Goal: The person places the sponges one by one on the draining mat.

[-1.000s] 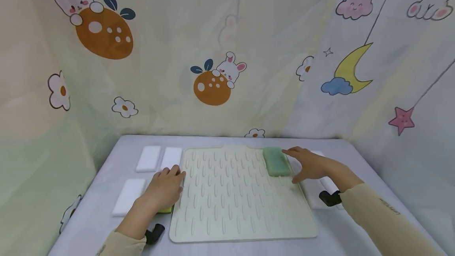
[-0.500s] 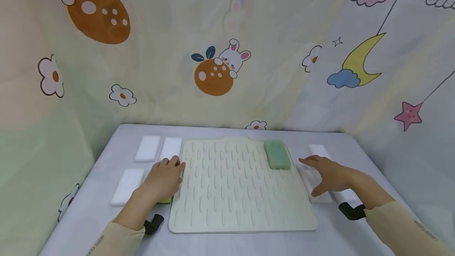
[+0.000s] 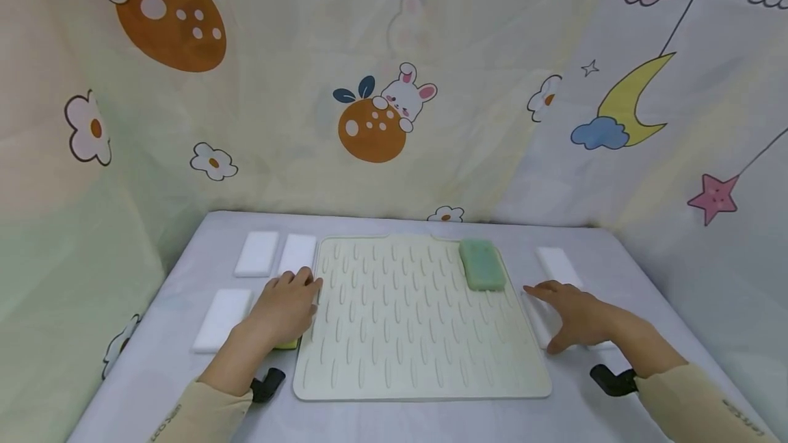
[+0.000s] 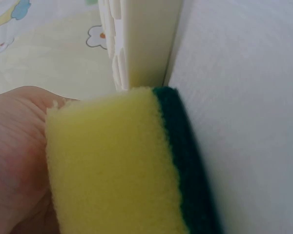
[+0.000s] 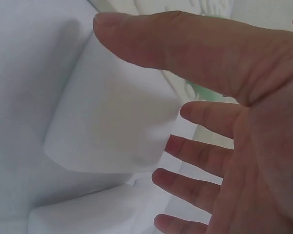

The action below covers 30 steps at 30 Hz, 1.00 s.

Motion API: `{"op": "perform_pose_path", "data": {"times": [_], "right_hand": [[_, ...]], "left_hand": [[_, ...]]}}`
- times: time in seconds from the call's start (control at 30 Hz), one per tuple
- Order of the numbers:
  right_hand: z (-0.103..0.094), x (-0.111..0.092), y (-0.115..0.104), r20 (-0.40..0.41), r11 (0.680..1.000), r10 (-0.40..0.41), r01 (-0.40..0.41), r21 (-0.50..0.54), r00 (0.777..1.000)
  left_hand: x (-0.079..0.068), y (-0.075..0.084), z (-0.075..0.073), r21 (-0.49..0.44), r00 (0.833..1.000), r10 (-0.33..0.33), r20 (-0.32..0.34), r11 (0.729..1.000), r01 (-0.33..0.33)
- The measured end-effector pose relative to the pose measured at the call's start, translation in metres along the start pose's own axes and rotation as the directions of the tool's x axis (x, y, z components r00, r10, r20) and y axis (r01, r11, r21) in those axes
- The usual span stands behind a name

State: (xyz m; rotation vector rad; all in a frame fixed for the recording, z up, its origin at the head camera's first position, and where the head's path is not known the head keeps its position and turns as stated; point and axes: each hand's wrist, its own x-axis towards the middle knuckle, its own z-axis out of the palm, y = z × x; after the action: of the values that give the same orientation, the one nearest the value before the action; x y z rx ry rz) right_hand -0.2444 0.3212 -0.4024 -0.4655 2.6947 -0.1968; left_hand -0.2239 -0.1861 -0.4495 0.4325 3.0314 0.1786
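Observation:
My left hand (image 3: 285, 310) grips a yellow sponge with a dark green scouring side (image 4: 115, 165) at the left edge of the cream ribbed mat (image 3: 418, 354). Green side down, the sponge is mostly hidden under the hand in the head view. To the right of the mat, my right hand (image 3: 585, 313) is spread over a white sponge-like block (image 5: 112, 112), thumb and fingers wide apart on either side of it. On the mat's back right corner lies a pale green sponge (image 3: 482, 265).
Left of the mat lie several white blocks, one at the back (image 3: 256, 253), a second beside it (image 3: 298, 253) and another nearer (image 3: 223, 320). A further white block (image 3: 559, 266) lies behind my right hand. Patterned cloth (image 3: 277, 87) hangs around the table (image 3: 418, 422).
My right hand has drawn away from the green sponge, rightward and toward me, to the white block. The left hand stays at the mat's edge. The head view has tilted slightly up.

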Motion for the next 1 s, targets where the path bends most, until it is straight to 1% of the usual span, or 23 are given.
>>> {"op": "perform_pose_path", "data": {"times": [0.23,0.4,0.73,1.0], "right_hand": [[0.005,0.003,0.002,-0.031,1.000,0.001,-0.001,-0.019,1.000],[0.008,0.006,0.004,-0.045,1.000,0.003,-0.004,-0.011,0.999],[0.014,0.006,0.005,-0.091,1.000,-0.028,0.027,-0.012,0.995],[0.017,0.005,0.003,-0.097,1.000,-0.016,0.015,-0.004,0.995]], "left_hand": [[0.000,0.000,-0.002,0.001,1.000,-0.003,-0.001,1.000,0.003],[0.001,0.000,-0.004,-0.002,1.000,-0.002,-0.005,1.000,0.002],[0.001,-0.001,-0.003,-0.003,1.000,-0.002,-0.001,1.000,0.002],[-0.001,0.000,-0.001,-0.017,1.000,-0.004,0.015,1.000,0.004]]}}
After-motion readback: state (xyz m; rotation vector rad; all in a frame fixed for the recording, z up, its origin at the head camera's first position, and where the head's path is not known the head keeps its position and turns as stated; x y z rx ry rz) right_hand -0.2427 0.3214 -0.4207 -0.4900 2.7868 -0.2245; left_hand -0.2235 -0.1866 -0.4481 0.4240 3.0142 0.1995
